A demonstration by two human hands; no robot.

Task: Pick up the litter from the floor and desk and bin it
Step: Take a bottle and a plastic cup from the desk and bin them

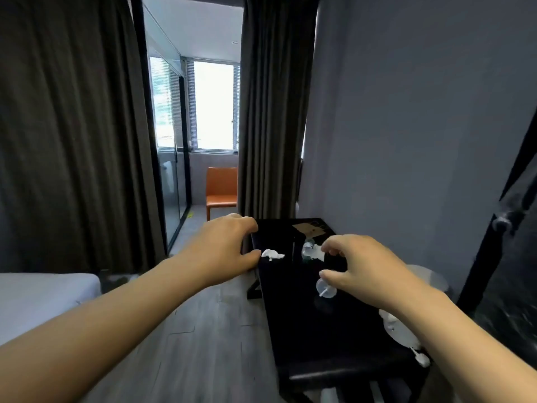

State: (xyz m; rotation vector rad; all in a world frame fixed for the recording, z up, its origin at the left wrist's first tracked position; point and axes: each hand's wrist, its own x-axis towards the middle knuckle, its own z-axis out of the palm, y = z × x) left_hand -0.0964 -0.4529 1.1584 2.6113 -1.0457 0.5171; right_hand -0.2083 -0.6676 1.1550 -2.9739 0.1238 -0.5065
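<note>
Both bare forearms fill the foreground, reaching out over a black desk (290, 309) that runs along the grey wall on the right. Close to the desk's near right corner, partly behind the right forearm, lie pale pieces of litter (399, 330) and a small white scrap (422, 359) at the very edge; their shapes are too blurred to name. Farther along, the right hand (360, 271) hangs above the desktop with fingers curled and spread, holding nothing, its thumb just over a clear plastic lid (326, 287). Beyond its fingertips sits a toppled clear cup with white paper (312, 251), partly covered by the hand. The left hand (223, 251) is likewise loosely curled and empty, its thumb just beside a crumpled white tissue (272, 254) near the desk's left edge. At the far end rests a brown card or paper piece (309, 229), hard to make out. By my reading the desk collection is only starting: each hand looks poised over a first piece, and the next move calls for closing the fingers on the tissue and the lid or cup, lightly, since both would crush or skid. No bin can be picked out with certainty; a pale rounded shape (430, 279) behind the right wrist might be one. A small yellow thing (190, 215) lies on the far floor near an orange chair (222, 190).
</note>
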